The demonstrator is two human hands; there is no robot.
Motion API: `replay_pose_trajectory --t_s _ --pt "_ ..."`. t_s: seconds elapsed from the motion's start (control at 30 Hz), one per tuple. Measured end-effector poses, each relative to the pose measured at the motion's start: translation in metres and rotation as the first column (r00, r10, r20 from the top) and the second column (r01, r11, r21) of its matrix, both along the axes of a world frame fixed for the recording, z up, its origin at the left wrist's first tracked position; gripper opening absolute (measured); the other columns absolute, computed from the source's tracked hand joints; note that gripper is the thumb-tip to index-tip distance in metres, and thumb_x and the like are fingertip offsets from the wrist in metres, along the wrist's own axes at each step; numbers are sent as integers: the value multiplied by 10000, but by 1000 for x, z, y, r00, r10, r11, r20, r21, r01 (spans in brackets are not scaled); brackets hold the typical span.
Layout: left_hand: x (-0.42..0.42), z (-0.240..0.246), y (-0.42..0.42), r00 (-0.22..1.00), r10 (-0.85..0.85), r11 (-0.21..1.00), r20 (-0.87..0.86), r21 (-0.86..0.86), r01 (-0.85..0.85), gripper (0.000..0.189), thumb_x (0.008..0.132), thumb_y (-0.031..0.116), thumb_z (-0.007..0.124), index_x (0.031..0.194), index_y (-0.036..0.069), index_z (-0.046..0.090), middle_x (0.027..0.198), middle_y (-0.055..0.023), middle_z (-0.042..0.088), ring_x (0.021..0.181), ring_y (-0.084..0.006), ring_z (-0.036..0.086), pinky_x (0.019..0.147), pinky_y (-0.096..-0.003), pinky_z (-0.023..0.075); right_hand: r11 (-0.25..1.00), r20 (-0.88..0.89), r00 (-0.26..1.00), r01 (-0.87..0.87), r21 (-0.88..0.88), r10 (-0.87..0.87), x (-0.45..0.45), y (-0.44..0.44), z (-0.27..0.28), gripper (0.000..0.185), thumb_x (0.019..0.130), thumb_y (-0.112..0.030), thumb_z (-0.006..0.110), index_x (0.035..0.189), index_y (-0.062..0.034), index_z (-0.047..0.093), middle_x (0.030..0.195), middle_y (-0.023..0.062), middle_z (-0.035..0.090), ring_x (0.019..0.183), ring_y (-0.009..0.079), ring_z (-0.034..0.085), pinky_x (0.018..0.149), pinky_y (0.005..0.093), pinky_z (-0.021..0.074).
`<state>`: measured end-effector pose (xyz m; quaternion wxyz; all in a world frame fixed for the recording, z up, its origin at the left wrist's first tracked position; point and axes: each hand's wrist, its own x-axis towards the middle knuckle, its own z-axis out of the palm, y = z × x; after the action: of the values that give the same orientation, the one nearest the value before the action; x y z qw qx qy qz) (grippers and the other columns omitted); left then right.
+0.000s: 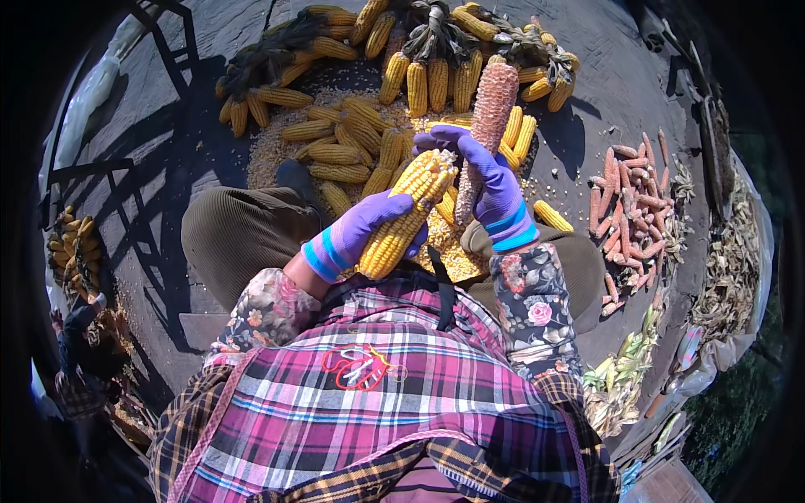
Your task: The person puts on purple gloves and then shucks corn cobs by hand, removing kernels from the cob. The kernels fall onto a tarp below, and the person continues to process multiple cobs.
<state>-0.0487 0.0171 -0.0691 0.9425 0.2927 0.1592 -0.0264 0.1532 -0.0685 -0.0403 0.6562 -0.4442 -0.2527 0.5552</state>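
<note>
My left hand (371,229), in a purple knitted glove, grips a yellow corn ear (405,217) that still bears most of its kernels and is bare at its upper tip. My right hand (494,182), gloved alike, holds a bare reddish corn cob (495,104), tilted, its lower end beside the ear. Between my crossed legs lie loose yellow kernels (449,248). Several unshelled ears (361,135) are heaped in front of me on a layer of kernels. One more ear (552,216) rests by my right knee.
Tied bunches of corn (434,38) curve around the far side. A pile of stripped cobs (632,214) lies at the right, with dry husks (723,283) beyond and pale husks (619,383) nearer. At the left are a metal frame's bars (94,168), more corn (75,248) and another person (78,352).
</note>
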Motion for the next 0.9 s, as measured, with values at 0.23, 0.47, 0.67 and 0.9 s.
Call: replay_pose_trajectory --t_s 0.23,0.47,0.67,0.9 --pt "3 -2 -7 988 22 994 -154 111 -4 496 974 382 638 1275 6 518 920 -107 651 807 -195 656 714 -330 541 991 45 999 20 136 -26 -11 3 -38 387 1039 -280 486 1241 35 586 1073 179 676 1029 308 663 979 420 514" --pt "16 -16 -27 914 296 391 -277 908 149 591 903 370 736 1299 -10 516 1099 -112 688 954 -220 674 856 -356 538 992 219 969 124 -12 -118 -11 3 -55 371 1030 -272 519 1230 32 597 1042 155 703 1012 281 679 945 401 539" --pt "3 -14 1 1000 -13 998 -1 -57 13 476 994 411 580 1236 2 548 908 -136 670 762 -221 659 703 -325 538 992 -265 963 72 104 -42 -9 13 -9 459 1021 -354 519 1265 25 605 1200 185 679 1125 305 651 1038 443 496" --pt "8 0 -10 986 15 999 -165 41 -9 486 999 405 603 1275 13 523 911 -117 671 712 -203 660 665 -322 548 972 464 871 60 226 -162 -18 3 -29 384 1033 -319 513 1171 34 574 1018 181 680 966 300 679 928 400 533"
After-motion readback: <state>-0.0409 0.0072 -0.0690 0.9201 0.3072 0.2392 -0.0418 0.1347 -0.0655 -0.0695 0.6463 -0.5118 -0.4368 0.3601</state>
